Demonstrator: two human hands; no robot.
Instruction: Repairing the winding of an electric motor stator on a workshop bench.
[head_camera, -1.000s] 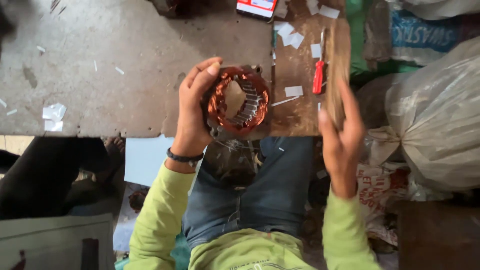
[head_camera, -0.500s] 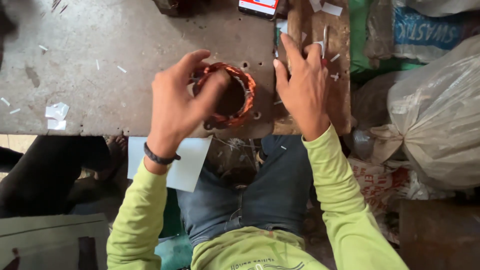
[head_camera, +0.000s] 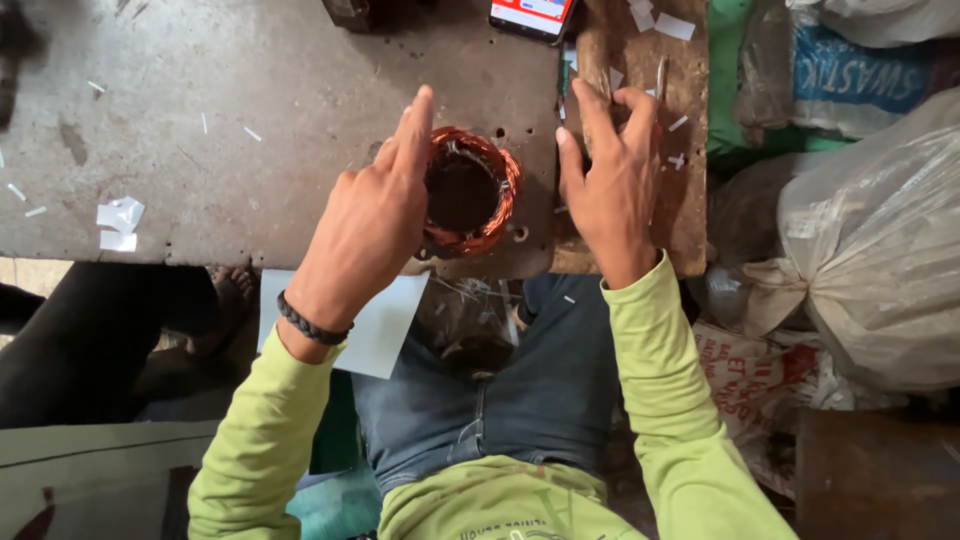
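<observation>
Left hand (head_camera: 365, 225) spread loose beside the round copper-wound stator ring (head_camera: 468, 192); right hand (head_camera: 610, 175) pinches something unclear. Unheld, it could slide off the grey worktop (head_camera: 200, 120).

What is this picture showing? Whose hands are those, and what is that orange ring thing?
The picture comes from a camera worn on a person's head, looking down, so you see their own two hands and green sleeves. No machine here, just bare hands.

The orange ring is a round metal part wound with copper wire. It lies on a worn grey bench. The left hand rests against its side, with one finger pointing up; it does not grip it.

The right hand reaches over a brown wooden board beside the ring. Its fingers seem to pinch something thin, too small to tell.

Small white paper scraps lie around, and a phone sits at the bench's far edge. Big plastic sacks sit on the right.
</observation>
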